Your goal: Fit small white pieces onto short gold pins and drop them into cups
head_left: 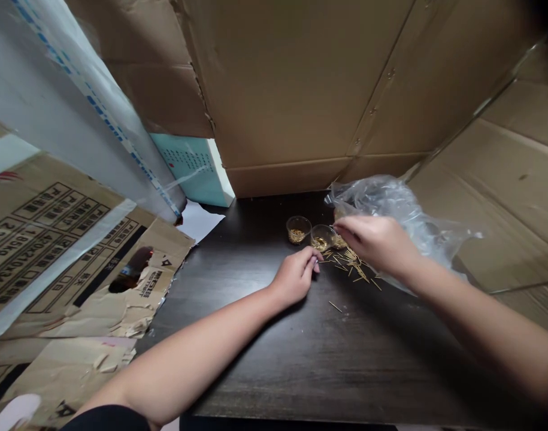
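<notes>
Pins (350, 263), small and gold-coloured, lie scattered on a dark wood table (345, 359), at about 12 o'clock from the middle of the table; brown cardboard sheets (291, 78) stand up around the table from 10 o'clock to 3 o'clock; on the 9 o'clock side lies more cardboard (44, 239) with black printed characters, and it is torn in some places; a white sheet with a blue stripe (89, 108) leans at 10 o'clock, and a pale teal box (193, 167) shows behind it; a crumpled clear plastic bag (390, 221) lies at 1 o'clock, under and behind the right hand (377, 242); this hand comes from 3 o'clock, and its fingers (339, 222) make a narrow pinch just over the rim of a clear cup (322, 237); I cannot tell if they hold a pin; the left hand (296, 276) comes from 7 o'clock, its fingers (312, 257) are curled closed just beside the scattered pins, and I cannot tell if it holds anything; this clear cup has pins inside, and another clear cup (298, 230) with pins stands touching beside it at 11 o'clock; one single pin (335, 306) lies apart, near the left hand.
</notes>
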Demonstrator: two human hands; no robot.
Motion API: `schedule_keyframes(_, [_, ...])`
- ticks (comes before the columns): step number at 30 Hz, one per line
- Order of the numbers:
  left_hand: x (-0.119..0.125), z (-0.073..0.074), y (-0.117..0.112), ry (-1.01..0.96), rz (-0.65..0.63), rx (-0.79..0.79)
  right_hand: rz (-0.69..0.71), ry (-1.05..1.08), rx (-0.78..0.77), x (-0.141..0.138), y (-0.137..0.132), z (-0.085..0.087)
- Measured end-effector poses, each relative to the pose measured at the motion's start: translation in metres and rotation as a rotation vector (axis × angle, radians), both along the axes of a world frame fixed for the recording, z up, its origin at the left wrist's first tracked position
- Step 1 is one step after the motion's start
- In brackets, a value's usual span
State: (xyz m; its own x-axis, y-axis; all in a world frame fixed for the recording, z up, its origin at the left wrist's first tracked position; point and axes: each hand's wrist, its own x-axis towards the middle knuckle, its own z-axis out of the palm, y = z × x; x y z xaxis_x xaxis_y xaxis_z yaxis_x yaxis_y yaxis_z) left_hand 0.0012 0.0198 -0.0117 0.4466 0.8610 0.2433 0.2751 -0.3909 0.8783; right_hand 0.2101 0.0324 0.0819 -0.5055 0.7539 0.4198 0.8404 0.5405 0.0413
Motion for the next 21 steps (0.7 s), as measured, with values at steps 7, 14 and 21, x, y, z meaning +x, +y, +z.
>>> schedule_keyframes(7, [-0.002,0.01,-0.005,-0.03,0.046,0.013,0.227,0.42,0.13,-0.01,-0.036,-0.076])
schedule_keyframes(14, [-0.004,0.016,-0.003,0.092,-0.006,0.013,0.305,0.517,0.038,-0.004,-0.036,-0.092])
schedule_keyframes(21, [0.001,0.014,-0.005,0.202,-0.092,0.09,0.352,0.495,-0.053,-0.002,-0.034,-0.096])
